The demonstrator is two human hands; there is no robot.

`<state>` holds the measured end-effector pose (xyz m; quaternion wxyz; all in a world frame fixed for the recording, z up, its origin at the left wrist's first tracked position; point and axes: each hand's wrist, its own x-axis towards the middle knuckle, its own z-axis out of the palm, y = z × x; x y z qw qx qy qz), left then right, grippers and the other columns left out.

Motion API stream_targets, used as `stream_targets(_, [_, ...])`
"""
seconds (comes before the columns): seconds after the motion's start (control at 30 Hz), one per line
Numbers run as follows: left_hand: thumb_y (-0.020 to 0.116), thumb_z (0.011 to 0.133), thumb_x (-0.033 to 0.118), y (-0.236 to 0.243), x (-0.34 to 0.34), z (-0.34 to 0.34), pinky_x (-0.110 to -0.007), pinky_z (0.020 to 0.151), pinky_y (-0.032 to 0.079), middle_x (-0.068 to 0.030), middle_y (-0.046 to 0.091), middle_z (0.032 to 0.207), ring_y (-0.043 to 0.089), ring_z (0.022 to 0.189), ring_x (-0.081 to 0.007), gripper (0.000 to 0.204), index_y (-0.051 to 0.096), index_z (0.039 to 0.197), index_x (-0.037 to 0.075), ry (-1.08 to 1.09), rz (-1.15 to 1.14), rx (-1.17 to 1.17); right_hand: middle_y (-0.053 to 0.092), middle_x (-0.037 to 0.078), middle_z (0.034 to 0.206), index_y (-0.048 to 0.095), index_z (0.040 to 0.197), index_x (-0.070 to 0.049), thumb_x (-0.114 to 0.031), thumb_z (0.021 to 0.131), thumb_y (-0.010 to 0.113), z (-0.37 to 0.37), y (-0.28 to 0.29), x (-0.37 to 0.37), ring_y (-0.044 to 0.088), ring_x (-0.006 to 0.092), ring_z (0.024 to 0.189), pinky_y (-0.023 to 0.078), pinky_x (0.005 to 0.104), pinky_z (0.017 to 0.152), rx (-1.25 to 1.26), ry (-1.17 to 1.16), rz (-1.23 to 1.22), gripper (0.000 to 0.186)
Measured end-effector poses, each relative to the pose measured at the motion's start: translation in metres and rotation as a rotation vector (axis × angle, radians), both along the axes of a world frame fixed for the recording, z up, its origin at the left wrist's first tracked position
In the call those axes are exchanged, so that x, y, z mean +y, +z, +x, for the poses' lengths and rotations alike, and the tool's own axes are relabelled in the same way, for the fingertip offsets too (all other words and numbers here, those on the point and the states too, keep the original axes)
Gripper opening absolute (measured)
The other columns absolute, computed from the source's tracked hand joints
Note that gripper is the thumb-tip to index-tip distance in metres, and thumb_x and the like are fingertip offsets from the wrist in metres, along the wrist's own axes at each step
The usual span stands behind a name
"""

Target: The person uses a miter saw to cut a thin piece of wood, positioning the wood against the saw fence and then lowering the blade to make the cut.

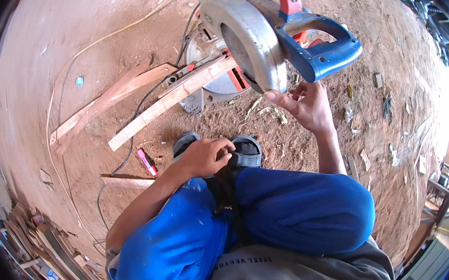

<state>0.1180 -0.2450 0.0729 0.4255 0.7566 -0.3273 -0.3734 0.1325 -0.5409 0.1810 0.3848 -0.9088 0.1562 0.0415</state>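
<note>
A mitre saw (257, 32) with a silver blade guard, a blue rear handle (330, 52) and a red top handle stands on the ground before me. My right hand (311, 106) is at the lower edge of the guard, thumb against the metal, other fingers bent beside it. A pale wooden strip (171, 102) lies across the saw's round base, one end beneath the guard and the other reaching out to the left. Over my left knee, my left hand (207, 157) is curled closed; its palm side is hidden. It touches nothing on the saw.
Two boards (111, 100) lie crossed on the dirt to the left. A pink marker (147, 162) and a short wood piece (127, 182) lie nearer. A black cord and a yellow cord (89, 47) cross the ground. Stacked timber (55, 250) fills the lower left.
</note>
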Motion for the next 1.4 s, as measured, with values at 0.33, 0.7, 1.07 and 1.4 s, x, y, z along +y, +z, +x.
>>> stream_targets(0.33, [0.069, 0.089, 0.007, 0.175, -0.105, 0.081, -0.039, 0.072, 0.057, -0.007, 0.069, 0.085, 0.066, 0.074, -0.0261, 0.011, 0.069, 0.1, 0.006, 0.008, -0.288, -1.005, 0.07, 0.021, 0.118, 0.057, 0.14, 0.0, -0.038, 0.076, 0.089, -0.004, -0.017, -0.01, 0.071, 0.0328, 0.098, 0.056, 0.044, 0.086, -0.072, 0.01, 0.18, 0.081])
stream_targets(0.7, [0.083, 0.084, 0.032, 0.17, -0.206, 0.192, -0.043, 0.087, 0.06, -0.0131, 0.069, 0.109, 0.067, 0.109, -0.0283, 0.045, 0.068, 0.115, 0.003, -0.059, 0.044, -1.249, 0.058, 0.024, 0.147, 0.046, 0.154, -0.003, -0.066, 0.072, 0.088, -0.008, -0.007, -0.021, 0.055, 0.0383, 0.14, 0.042, 0.0486, 0.117, 0.03, 0.039, 0.192, 0.111])
stream_targets(1.07, [0.092, 0.071, 0.043, 0.151, -0.238, 0.194, -0.058, 0.096, 0.043, -0.0107, 0.06, 0.13, 0.051, 0.129, -0.0305, 0.071, 0.068, 0.128, 0.007, 0.054, 0.39, -1.339, 0.055, 0.024, 0.151, 0.042, 0.157, -0.005, -0.067, 0.076, 0.084, -0.006, -0.007, -0.026, 0.051, 0.0409, 0.142, 0.04, 0.0508, 0.119, 0.002, 0.087, 0.174, 0.11])
stream_targets(1.4, [0.081, 0.081, 0.029, 0.164, -0.243, 0.193, -0.065, 0.104, 0.034, -0.0092, 0.075, 0.115, 0.057, 0.129, -0.0331, 0.026, 0.082, 0.102, 0.013, 0.011, 0.568, -1.114, 0.049, 0.025, 0.152, 0.04, 0.158, -0.003, -0.063, 0.082, 0.081, -0.021, -0.052, -0.02, 0.066, 0.0293, 0.103, 0.057, 0.0412, 0.089, -0.305, 0.028, 0.326, 0.104])
